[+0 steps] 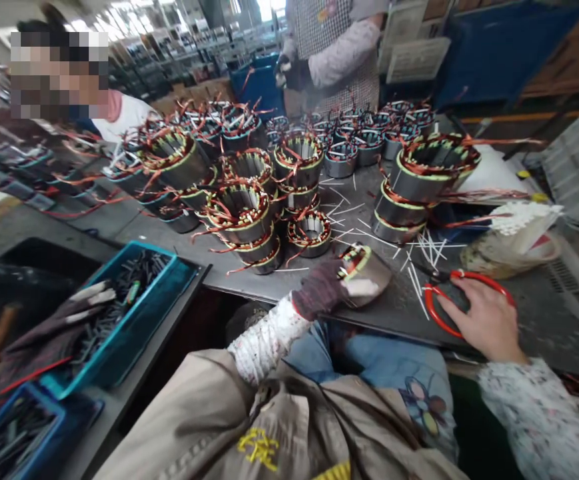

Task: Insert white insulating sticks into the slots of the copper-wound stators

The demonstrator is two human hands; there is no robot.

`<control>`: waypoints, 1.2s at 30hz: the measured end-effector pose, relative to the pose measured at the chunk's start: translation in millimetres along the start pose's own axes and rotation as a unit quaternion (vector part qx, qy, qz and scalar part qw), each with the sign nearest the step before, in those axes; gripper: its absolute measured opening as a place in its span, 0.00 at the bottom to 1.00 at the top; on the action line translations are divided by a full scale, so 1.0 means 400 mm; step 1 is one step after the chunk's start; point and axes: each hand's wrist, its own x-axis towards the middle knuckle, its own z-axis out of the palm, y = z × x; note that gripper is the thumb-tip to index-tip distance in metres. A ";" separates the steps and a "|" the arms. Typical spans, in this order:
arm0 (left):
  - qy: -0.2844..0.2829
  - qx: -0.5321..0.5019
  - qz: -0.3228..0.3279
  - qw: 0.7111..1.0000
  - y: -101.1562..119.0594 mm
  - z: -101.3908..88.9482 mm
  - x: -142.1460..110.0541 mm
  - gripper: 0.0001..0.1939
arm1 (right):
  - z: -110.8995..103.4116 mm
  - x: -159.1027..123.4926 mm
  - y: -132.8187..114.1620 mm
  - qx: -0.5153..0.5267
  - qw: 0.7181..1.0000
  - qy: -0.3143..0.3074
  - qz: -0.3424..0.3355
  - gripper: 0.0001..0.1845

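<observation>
My left hand (322, 288), in a dark knitted glove with bare fingertips, grips a motor stator (376, 277). The stator is tipped on its side at the table's front edge, its wound end with copper wire and yellow-green insulation facing the glove. Bare and to the right, my right hand (489, 317) is on a pair of scissors (436, 310) with large red handles, its fingers bent over the loops. The blades point away to the left, low over the table. Thin white sticks (432, 248) lie scattered beside the scissors.
Stacked stators stand ahead (242, 220) and at right (409, 193), their wire ends sticking out. A bag of white pieces (514, 237) sits far right. At left are a teal bin (134, 333) and a blue bin (52, 427). Two other people are beyond the table.
</observation>
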 end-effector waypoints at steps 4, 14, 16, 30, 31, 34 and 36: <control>0.103 -0.252 -0.138 0.952 -0.007 -0.098 -0.016 0.29 | 0.007 -0.005 0.003 0.010 1.000 0.014 0.006 0.29; 0.057 0.290 -0.001 0.955 -0.171 -0.252 0.168 0.21 | 0.020 -0.003 0.003 0.000 0.999 0.028 0.021 0.31; 0.081 0.303 0.021 0.949 -0.158 -0.240 0.157 0.18 | 0.037 -0.005 0.012 0.006 0.999 0.049 0.011 0.29; -0.072 0.259 0.151 0.951 0.170 -0.135 0.625 0.18 | 0.044 -0.009 -0.005 0.017 0.996 0.093 -0.006 0.19; -0.085 0.259 0.143 0.951 0.174 -0.131 0.644 0.16 | 0.044 -0.009 -0.006 0.018 0.996 0.092 -0.005 0.19; -0.065 0.242 0.136 0.959 0.174 -0.118 0.643 0.16 | 0.047 -0.010 -0.009 0.017 0.996 0.092 0.003 0.19; -0.031 0.225 0.130 0.965 0.159 -0.103 0.618 0.16 | 0.049 -0.011 -0.010 0.014 0.996 0.090 0.009 0.19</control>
